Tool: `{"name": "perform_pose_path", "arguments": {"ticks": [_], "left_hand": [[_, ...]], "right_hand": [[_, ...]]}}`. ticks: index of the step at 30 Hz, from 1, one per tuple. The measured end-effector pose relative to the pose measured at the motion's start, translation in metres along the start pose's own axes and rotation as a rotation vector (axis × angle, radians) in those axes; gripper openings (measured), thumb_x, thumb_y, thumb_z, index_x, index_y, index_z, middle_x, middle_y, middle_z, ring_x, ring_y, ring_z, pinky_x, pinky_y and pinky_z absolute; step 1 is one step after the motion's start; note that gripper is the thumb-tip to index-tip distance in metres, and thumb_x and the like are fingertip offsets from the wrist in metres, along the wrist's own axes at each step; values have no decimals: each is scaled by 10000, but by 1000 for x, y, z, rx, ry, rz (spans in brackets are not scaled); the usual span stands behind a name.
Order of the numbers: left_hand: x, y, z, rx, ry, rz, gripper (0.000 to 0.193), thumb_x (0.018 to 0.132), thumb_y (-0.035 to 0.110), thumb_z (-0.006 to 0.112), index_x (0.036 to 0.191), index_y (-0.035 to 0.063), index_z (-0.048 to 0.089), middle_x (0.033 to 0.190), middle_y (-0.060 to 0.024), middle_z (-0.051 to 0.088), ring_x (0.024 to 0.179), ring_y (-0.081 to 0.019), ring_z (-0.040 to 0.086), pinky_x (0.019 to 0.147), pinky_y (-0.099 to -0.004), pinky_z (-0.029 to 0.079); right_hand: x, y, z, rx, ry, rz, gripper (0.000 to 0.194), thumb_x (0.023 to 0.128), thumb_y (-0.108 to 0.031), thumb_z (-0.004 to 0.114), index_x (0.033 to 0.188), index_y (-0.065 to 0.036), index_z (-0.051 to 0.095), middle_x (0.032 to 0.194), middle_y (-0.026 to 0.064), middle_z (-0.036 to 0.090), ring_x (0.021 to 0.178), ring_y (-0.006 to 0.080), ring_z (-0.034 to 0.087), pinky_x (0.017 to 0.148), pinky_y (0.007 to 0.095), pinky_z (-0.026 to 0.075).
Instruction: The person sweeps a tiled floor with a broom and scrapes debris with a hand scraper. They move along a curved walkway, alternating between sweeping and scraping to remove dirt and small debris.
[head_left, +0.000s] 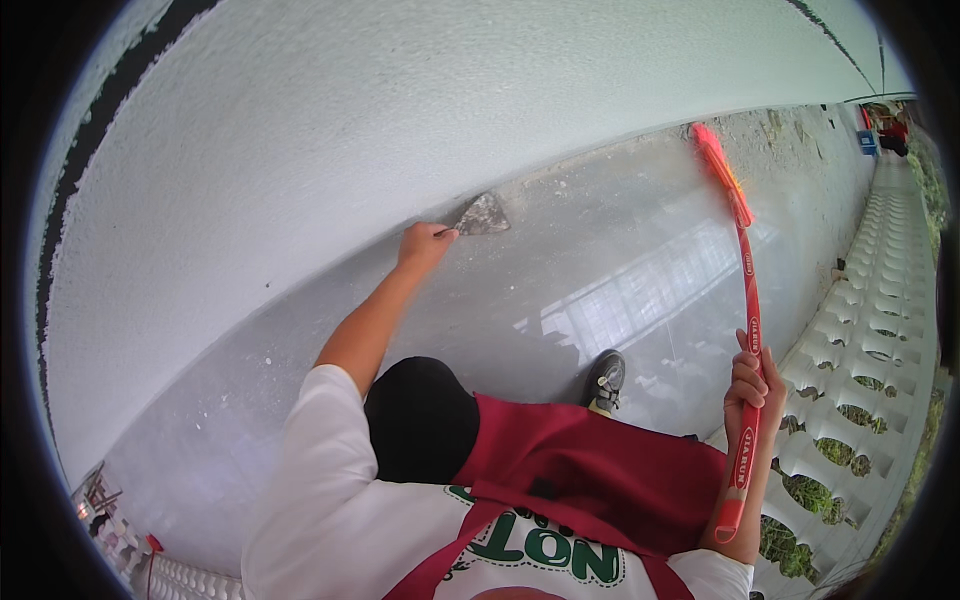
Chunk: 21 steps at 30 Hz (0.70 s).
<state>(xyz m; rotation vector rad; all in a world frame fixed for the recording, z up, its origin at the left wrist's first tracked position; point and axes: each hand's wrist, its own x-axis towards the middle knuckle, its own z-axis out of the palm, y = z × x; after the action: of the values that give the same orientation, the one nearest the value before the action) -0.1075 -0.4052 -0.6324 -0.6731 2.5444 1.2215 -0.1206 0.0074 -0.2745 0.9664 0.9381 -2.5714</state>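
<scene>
My left hand (426, 246) grips a putty knife (482, 215) by its handle. The wide, stained blade lies at the floor close to the foot of the white wall (360, 97). My right hand (754, 382) is closed around the red handle of a broom (748, 300), which bears writing. Its pink-red bristle head (720, 169) rests on the floor farther along the wall, at the edge of a patch of dusty debris (787, 139). Most of the putty knife's handle is hidden in my fingers.
The grey floor (465, 315) is shiny and flecked with white spots. A white balustrade (847, 360) runs along the right, with greenery behind it. My shoe (606, 379) stands on the floor. Far off at upper right are a blue container (868, 142) and a person in red (894, 136).
</scene>
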Motion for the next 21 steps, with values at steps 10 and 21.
{"name": "perform_pose_path", "arguments": {"ticks": [10,21], "left_hand": [[-43,-70,-7,-225,123,-243,236,788,239,674,809,4,686,547,-43,555,490,-117,497,483,-288,382],[-40,-58,-39,2,49,-99,277,774,304,657,818,31,684,587,-129,605,536,-185,577,550,-340,438]], "right_hand": [[8,-1,-17,124,-95,-31,448,988,-206,313,1320,85,234,793,79,423,483,76,387,320,191,370],[9,-2,-11,60,-57,-17,407,982,-179,335,1278,99,302,773,69,427,493,72,370,333,181,362]]}}
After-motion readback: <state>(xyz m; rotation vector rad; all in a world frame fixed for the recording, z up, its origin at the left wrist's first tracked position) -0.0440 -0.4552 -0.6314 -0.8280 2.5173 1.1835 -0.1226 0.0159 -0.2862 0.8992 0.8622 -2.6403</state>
